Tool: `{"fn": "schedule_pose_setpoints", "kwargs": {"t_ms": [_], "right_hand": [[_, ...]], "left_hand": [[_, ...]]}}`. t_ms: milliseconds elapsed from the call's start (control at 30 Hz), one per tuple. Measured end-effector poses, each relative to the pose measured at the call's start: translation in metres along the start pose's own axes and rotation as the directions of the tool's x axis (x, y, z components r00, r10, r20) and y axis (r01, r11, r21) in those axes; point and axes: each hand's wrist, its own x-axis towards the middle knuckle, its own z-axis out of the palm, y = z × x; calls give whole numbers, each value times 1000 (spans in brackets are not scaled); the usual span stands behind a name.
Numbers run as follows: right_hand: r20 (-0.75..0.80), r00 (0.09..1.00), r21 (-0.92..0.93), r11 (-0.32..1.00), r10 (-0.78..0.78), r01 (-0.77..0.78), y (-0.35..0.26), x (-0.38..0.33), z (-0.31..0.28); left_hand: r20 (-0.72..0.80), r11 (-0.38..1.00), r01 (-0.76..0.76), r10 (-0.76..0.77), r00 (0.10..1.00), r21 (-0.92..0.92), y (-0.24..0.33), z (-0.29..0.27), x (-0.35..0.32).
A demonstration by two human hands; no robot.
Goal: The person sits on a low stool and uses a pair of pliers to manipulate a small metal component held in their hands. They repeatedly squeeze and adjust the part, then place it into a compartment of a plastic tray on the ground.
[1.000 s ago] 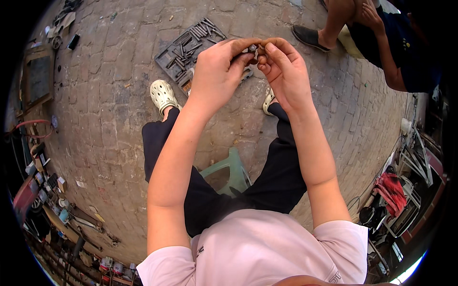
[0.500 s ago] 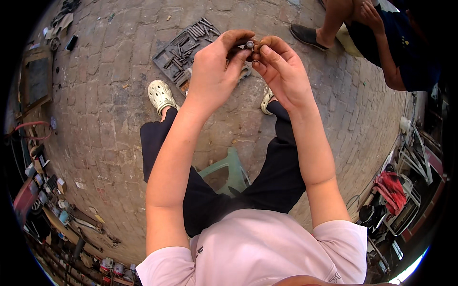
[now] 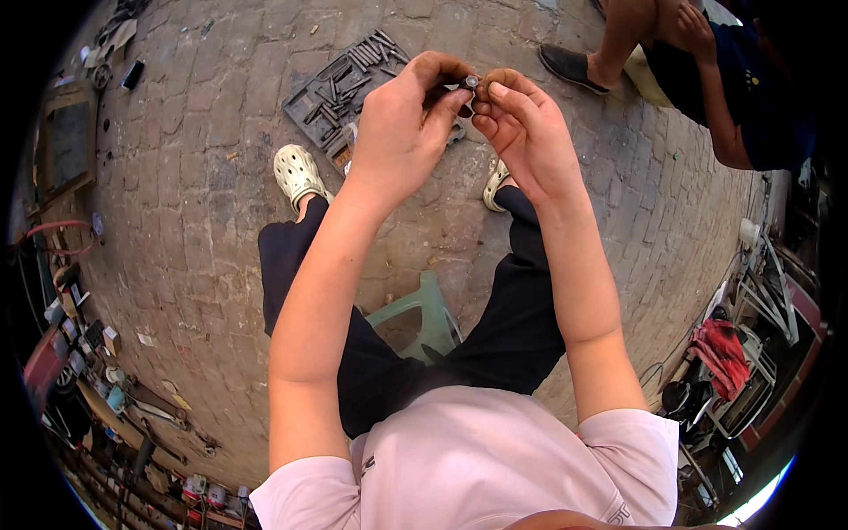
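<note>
— Two things fill most of the view, don't they?

— Yes: the brick-paved floor (image 3: 177, 221) all around, and the seated person's own body, pale pink shirt (image 3: 477, 468) at the bottom and black trousers (image 3: 353, 353) spreading to either side of a green plastic stool (image 3: 424, 318).

— And past the knees?

— A grey socket-set tray (image 3: 340, 88) lies open on the bricks, rows of dark sockets and bits in it. It sits just beyond the cream clog (image 3: 296, 174) on the left foot. A second person (image 3: 707, 71) in dark blue crouches at the upper right, one dark shoe (image 3: 570, 64) flat on the floor.

— The edges?

— Clutter of tools (image 3: 115, 389) along the lower left, a red cloth (image 3: 724, 353) and metal frames at the right.

— Now the hands.

— Both are raised together above the tray, fingertips meeting. The left hand (image 3: 402, 132) curls in from the left, thumb and forefinger pinched. The right hand (image 3: 521, 132) meets it from the right, fingers also pinched.

— On what?

— A small metal socket (image 3: 471, 82), the smallest thing here. It sits right between the two sets of fingertips, its round silvery end facing up, held in the air over the far edge of the tray. Both hands are closed on it; its lower part is hidden by the fingers.
</note>
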Motion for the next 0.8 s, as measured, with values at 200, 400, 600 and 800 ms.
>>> {"fn": "schedule_pose_setpoints", "kwargs": {"t_ms": [200, 400, 600, 800], "right_hand": [[-9, 1000, 19, 1000, 7, -7, 2, 1, 1], [-36, 998, -121, 991, -55, 50, 3, -1, 4], [-51, 994, -332, 940, -95, 73, 4, -1, 5], [-48, 994, -416, 906, -103, 74, 5, -2, 5]], "left_hand": [[57, 998, 45, -47, 997, 47, 3, -4, 0], [59, 996, 24, -29, 998, 80, 2, -3, 0], [42, 994, -73, 70, 997, 75, -5, -4, 0], [45, 999, -45, 44, 998, 9, -7, -4, -2]]}}
